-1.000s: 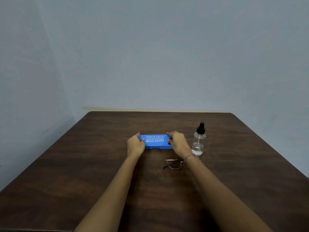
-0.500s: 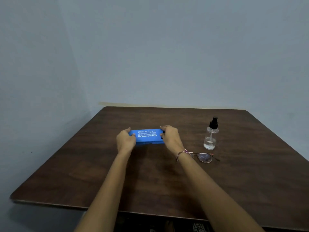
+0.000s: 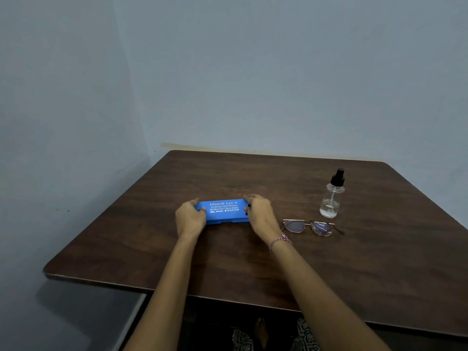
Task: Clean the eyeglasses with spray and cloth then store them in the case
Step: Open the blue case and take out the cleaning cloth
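A blue glasses case with white lettering lies closed on the dark wooden table. My left hand grips its left end and my right hand grips its right end. The thin-framed eyeglasses rest on the table just right of my right wrist. Behind them stands a clear spray bottle with a black nozzle. No cloth is visible.
The table sits in a corner, with blue walls behind and to the left. Its near edge and left corner are close to me. My feet show under the near edge.
The view has turned left and down, so everything sits further right in the frame. Both hands have stayed on the ends of the blue case; the glasses now show fully.
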A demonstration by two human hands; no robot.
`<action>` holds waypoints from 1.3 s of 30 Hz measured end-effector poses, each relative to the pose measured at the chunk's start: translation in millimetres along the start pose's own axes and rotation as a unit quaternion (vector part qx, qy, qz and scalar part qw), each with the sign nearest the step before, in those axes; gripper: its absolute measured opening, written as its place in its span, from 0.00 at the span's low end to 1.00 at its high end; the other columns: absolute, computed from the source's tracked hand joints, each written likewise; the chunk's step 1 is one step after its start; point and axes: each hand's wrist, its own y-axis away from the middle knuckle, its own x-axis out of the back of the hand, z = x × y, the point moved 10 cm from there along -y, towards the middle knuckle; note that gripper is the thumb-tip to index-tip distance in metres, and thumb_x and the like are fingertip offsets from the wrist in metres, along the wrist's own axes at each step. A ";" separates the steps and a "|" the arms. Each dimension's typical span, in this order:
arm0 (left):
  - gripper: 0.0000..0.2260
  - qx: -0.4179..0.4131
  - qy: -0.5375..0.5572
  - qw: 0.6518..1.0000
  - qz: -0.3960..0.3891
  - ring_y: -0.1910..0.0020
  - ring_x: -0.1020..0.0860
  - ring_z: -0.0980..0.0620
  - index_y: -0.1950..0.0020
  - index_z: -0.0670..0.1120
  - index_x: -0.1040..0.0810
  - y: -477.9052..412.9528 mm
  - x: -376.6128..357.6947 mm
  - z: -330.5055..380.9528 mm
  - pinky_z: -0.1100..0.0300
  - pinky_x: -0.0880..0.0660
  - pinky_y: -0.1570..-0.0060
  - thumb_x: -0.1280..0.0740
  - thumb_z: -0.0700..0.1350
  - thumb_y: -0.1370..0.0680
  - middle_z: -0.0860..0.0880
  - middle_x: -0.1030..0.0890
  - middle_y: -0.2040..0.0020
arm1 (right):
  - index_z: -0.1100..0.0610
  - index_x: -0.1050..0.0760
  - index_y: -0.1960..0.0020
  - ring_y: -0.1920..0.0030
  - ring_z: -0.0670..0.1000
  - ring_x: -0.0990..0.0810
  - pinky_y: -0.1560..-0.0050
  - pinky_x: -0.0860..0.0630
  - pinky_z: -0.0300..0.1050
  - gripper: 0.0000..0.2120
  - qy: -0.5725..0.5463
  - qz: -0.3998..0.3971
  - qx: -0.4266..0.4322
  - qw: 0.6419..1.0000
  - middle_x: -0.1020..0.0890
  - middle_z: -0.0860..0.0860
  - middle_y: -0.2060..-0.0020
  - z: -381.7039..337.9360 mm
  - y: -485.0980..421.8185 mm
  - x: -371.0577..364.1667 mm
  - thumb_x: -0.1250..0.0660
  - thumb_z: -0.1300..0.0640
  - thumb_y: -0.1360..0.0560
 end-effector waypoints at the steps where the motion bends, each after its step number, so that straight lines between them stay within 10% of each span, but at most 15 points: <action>1: 0.20 -0.003 0.003 1.000 -0.002 0.33 0.30 0.45 0.31 0.42 0.29 0.6 0.1 -0.9 0.58 0.36 0.34 0.35 0.40 0.23 0.42 0.27 0.32 | 0.59 0.38 0.27 0.31 0.55 0.34 0.32 0.37 0.44 0.21 0.007 0.007 0.005 1.000 0.33 0.55 0.29 -1.3 2.3 0.1 0.44 0.62 0.19; 6: 0.31 -0.025 0.028 0.998 -0.042 0.32 0.31 0.47 0.31 0.42 0.30 3.3 -5.7 -5.9 0.57 0.35 0.32 0.25 0.45 0.31 0.43 0.29 0.31 | 0.62 0.45 0.25 0.24 0.56 0.52 0.26 0.58 0.50 0.24 0.135 0.005 0.101 0.986 0.44 0.56 0.24 -30.7 8.7 -15.7 0.45 0.58 0.19; 29: 0.36 -0.127 0.018 0.991 -0.036 0.40 0.25 0.50 0.33 0.48 0.27 -1.0 0.4 -4.6 0.63 0.30 0.42 0.20 0.42 0.39 0.45 0.24 0.38 | 0.67 0.57 0.25 0.25 0.61 0.47 0.25 0.51 0.50 0.26 0.341 -0.020 0.306 0.889 0.48 0.65 0.26 -55.8 14.1 -42.4 0.49 0.65 0.19; 39: 0.35 -0.064 0.051 0.996 -0.045 0.46 0.22 0.52 0.36 0.40 0.25 -3.2 -1.6 -17.8 0.65 0.29 0.48 0.19 0.39 0.41 0.43 0.21 0.41 | 0.65 0.26 0.38 0.40 0.57 0.24 0.40 0.32 0.44 0.16 0.065 -0.007 0.244 0.968 0.22 0.59 0.42 -57.9 -40.3 -0.5 0.41 0.57 0.20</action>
